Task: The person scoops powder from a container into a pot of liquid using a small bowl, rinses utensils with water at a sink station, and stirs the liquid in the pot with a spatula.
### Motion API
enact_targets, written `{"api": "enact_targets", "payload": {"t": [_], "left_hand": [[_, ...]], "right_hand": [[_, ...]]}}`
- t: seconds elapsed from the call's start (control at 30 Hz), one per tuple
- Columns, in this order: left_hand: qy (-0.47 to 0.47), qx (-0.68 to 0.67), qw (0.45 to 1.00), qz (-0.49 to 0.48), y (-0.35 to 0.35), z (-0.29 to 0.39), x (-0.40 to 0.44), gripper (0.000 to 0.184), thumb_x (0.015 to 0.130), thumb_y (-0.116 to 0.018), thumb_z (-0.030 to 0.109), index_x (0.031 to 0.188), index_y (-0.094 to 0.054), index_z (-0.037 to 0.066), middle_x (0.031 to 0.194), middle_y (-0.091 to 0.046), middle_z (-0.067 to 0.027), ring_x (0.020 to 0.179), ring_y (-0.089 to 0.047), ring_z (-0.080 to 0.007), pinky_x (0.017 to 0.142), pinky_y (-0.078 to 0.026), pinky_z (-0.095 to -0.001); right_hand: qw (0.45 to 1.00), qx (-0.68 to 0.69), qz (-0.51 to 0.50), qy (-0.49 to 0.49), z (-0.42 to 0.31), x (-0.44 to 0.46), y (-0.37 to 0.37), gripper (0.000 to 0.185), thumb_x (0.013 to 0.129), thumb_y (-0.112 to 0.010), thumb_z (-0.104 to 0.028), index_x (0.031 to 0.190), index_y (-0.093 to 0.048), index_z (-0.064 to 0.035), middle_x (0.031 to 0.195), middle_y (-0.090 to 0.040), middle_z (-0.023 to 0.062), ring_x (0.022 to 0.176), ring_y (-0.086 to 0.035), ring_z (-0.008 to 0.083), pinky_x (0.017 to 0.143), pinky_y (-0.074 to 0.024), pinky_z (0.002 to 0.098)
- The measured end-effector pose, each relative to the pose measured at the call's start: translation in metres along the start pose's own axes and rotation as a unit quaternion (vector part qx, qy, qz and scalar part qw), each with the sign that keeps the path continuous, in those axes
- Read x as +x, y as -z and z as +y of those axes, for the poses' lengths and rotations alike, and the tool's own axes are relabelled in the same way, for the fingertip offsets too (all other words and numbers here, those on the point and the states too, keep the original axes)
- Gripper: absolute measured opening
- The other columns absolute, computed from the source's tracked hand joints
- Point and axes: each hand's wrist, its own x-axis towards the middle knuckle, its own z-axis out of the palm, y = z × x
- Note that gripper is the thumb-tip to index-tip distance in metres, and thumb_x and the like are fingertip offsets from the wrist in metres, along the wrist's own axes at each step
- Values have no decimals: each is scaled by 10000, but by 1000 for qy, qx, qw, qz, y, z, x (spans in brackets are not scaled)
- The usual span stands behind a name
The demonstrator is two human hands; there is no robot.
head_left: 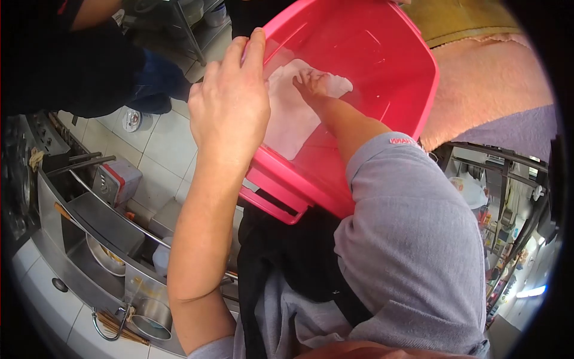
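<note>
A deep pink plastic bin (388, 78) is tilted in front of me, its opening facing up toward me. My left hand (233, 105) is closed over its left rim, fingers hooked across the edge. Inside the bin lies a pale, flour-like powder (290, 116), spread over the bottom. My right hand (314, 87) reaches down into the bin and touches the powder, its fingers apart and their tips partly hidden. A raised lump of the powder (339, 85) sits right beside that hand.
A person in dark clothes (66, 66) stands at the upper left. A metal counter (89, 221) with a bowl (104, 254) and a pot (150, 317) runs along the left. Brown and purple cloths (490, 90) lie at the right. A metal box (116, 182) stands on the tiled floor.
</note>
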Motion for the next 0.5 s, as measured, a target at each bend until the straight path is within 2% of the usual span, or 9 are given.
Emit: {"api": "enact_targets", "payload": {"t": [0.03, 0.17, 0.23, 0.33, 0.37, 0.4, 0.47, 0.5], "left_hand": [[1, -2, 1000, -1, 1, 0, 0, 635, 871, -735, 195, 1467, -519, 155, 1389, -621, -57, 1092, -674, -300, 871, -558, -471], [8, 4, 1000, -14, 1, 0, -1, 643, 872, -745, 212, 1472, -518, 174, 1381, -625, -51, 1073, -674, -286, 852, -560, -455], [13, 0, 1000, -18, 4, 2, -1, 645, 871, -747, 216, 1473, -519, 178, 1377, -626, -52, 1067, -675, -283, 846, -561, -452], [17, -8, 1000, -16, 1, 1, -2, 644, 868, -747, 209, 1472, -524, 182, 1363, -630, -53, 1053, -678, -284, 840, -562, -445], [14, -9, 1000, -2, 0, 2, -2, 641, 867, -746, 198, 1470, -527, 182, 1354, -632, -54, 1044, -680, -287, 839, -564, -442], [12, -10, 1000, 1, 0, 3, -3, 641, 867, -746, 198, 1470, -527, 182, 1354, -632, -54, 1044, -680, -287, 839, -564, -442], [19, -18, 1000, -7, 3, 2, -2, 643, 860, -748, 183, 1466, -533, 185, 1338, -636, -52, 1030, -683, -295, 841, -567, -440], [22, -17, 1000, -3, 4, 2, -1, 643, 860, -748, 183, 1466, -533, 185, 1338, -636, -52, 1030, -683, -295, 841, -567, -440]], "right_hand": [[998, 63, -13, 16, 0, 1, -8, 620, 981, -575, -196, 1556, -365, -296, 1504, -368, 165, 1335, -442, 444, 918, -402, 759], [986, 161, -41, 13, -13, -5, -14, 690, 925, -641, -163, 1551, -371, -273, 1526, -346, 179, 1357, -421, 480, 983, -412, 762], [919, 321, -217, -78, -22, -12, 3, 764, 876, -676, -155, 1564, -362, -267, 1562, -321, 181, 1391, -410, 452, 1053, -412, 742], [921, 302, -245, -26, -30, -17, 18, 802, 858, -673, -165, 1584, -349, -267, 1593, -291, 181, 1416, -396, 437, 1085, -401, 738], [899, 347, -265, -22, -26, -13, 25, 844, 836, -677, -160, 1602, -336, -261, 1601, -278, 208, 1423, -387, 473, 1114, -409, 685], [900, 347, -264, -25, -35, -12, 20, 844, 836, -677, -160, 1602, -336, -261, 1601, -278, 208, 1423, -387, 473, 1114, -409, 685], [878, 404, -256, -6, -58, 0, 4, 880, 802, -690, -188, 1605, -338, -253, 1613, -269, 222, 1415, -389, 512, 1148, -410, 615], [866, 406, -292, 6, -58, 0, 11, 913, 782, -693, -215, 1615, -320, -258, 1644, -227, 234, 1434, -371, 531, 1155, -415, 570]]}}
